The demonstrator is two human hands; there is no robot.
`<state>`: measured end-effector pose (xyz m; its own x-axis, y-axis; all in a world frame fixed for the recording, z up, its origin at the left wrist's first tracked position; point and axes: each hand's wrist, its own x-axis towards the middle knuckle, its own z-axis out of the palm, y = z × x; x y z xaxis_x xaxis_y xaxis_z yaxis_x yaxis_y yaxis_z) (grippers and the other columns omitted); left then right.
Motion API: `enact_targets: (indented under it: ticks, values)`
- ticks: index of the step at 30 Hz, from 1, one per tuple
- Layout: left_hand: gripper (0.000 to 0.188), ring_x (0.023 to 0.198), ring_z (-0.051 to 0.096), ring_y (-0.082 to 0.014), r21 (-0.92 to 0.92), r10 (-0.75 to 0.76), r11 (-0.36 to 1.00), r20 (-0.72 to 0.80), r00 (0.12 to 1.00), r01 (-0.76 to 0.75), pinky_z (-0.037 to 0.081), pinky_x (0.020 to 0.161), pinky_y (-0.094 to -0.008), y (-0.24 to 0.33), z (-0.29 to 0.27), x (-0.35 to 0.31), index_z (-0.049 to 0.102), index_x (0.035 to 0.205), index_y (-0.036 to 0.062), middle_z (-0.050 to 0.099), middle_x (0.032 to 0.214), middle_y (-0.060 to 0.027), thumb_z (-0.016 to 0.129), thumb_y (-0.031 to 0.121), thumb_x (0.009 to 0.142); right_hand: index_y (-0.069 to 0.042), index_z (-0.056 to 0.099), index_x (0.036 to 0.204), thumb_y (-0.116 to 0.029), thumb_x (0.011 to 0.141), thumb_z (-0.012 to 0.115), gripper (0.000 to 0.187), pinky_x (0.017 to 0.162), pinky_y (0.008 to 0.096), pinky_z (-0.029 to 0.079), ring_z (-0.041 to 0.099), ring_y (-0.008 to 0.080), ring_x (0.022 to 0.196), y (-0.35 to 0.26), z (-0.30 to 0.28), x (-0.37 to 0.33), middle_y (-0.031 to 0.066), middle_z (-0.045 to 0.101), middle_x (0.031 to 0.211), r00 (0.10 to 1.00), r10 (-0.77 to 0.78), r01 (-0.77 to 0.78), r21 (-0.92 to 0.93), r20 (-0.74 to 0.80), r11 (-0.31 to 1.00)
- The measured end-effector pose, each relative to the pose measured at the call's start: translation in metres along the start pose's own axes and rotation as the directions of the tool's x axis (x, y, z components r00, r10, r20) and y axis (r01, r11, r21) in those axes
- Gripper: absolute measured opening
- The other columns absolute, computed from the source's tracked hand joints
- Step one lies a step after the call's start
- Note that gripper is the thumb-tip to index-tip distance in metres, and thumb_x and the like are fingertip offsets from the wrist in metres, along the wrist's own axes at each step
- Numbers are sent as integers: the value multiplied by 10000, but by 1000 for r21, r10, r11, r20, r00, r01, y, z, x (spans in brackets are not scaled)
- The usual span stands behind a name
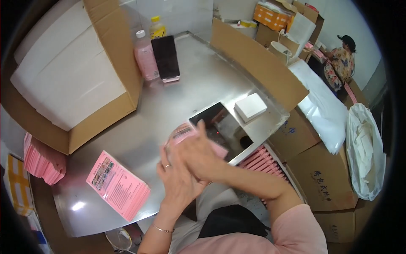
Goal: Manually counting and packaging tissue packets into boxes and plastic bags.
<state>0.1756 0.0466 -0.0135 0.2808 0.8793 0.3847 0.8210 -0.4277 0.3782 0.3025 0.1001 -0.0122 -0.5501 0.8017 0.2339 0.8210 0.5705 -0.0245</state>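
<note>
My two hands meet near the table's front edge, crossed over a pink printed packet (185,132). My left hand (179,180), with a ring on one finger, is closed round the packet's near left side. Over the packet's top lies my right hand (196,154), closed on it, its thumb side raised and slightly blurred. Most of the packet is hidden under the hands; a pink end shows right of them. Beside the left hand rests a stack of pink printed sheets or packets (120,184). A dark rectangular opening (224,127) in the tabletop lies just beyond the right hand.
The metal table (194,72) bears a phone (166,58) propped against a pink bottle (146,57), a white box (250,106) and an open carton (80,131). More pink packets (42,158) stand at left. Cartons (321,178) line the right; a person (341,63) sits behind.
</note>
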Motion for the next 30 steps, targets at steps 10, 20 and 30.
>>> enact_targets:
  ticks: [10, 20, 30]
  values:
    - [557, 1065, 469, -378, 251, -119, 959, -72, 990, 133, 332, 823, -466, -7, -4, -3, 648, 1182, 129, 516, 1229, -213, 736, 473, 752, 12, 612, 1081, -160, 870, 659, 277, 884, 473, 433, 546, 317, 898, 129, -15, -52, 166, 534, 960, 772, 314, -504, -232, -553, 832]
    - [666, 937, 468, -341, 294, 8, 956, 27, 1000, -15, 357, 813, -469, -5, -11, -5, 615, 1129, 47, 537, 1129, -152, 695, 611, 785, -8, 686, 920, -127, 907, 632, 131, 750, 427, 453, 545, 318, 876, 162, 5, -66, 151, 541, 894, 760, 398, -454, 18, -514, 891]
    - [449, 916, 529, -372, 67, -10, 998, 38, 999, 7, 458, 770, -459, -14, 5, -1, 581, 1152, 12, 543, 1079, -198, 719, 300, 837, -50, 662, 1114, -24, 834, 624, 284, 814, 424, 459, 572, 329, 981, 164, -5, -73, 163, 590, 990, 759, 423, -456, 60, -495, 888]
